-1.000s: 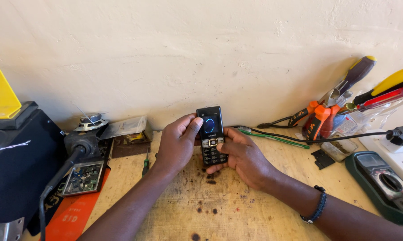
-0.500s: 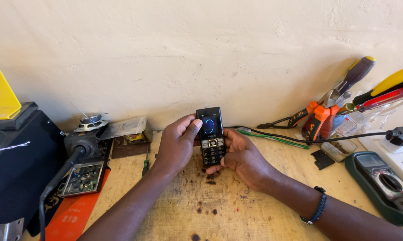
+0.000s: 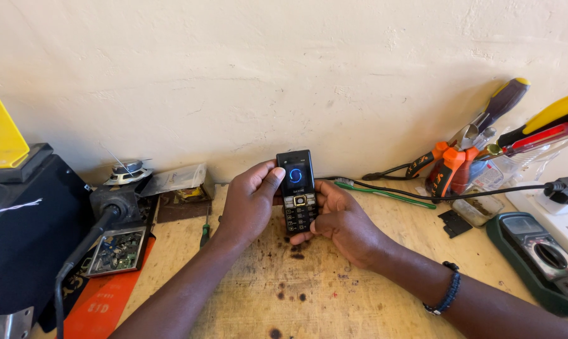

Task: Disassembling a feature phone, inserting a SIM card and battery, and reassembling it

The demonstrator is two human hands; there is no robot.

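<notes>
A small black keypad phone (image 3: 298,188) stands upright over the wooden bench, its screen lit with a blue ring. My left hand (image 3: 249,202) grips its left edge, thumb resting beside the screen. My right hand (image 3: 340,220) cups the phone from the right and below, fingers curled behind its lower half. A dark beaded bracelet (image 3: 444,295) circles my right wrist.
Left: a black box (image 3: 20,245) with a yellow piece on top, a circuit board (image 3: 115,250), a small speaker (image 3: 128,171), a green screwdriver (image 3: 205,231). Right: a green toothbrush (image 3: 384,193), orange pliers (image 3: 444,164), screwdrivers in a clear tub, a green multimeter (image 3: 541,257), a white power strip (image 3: 557,210).
Both hands and the phone stay almost in the same place. The blue ring on the screen shows more clearly now.
</notes>
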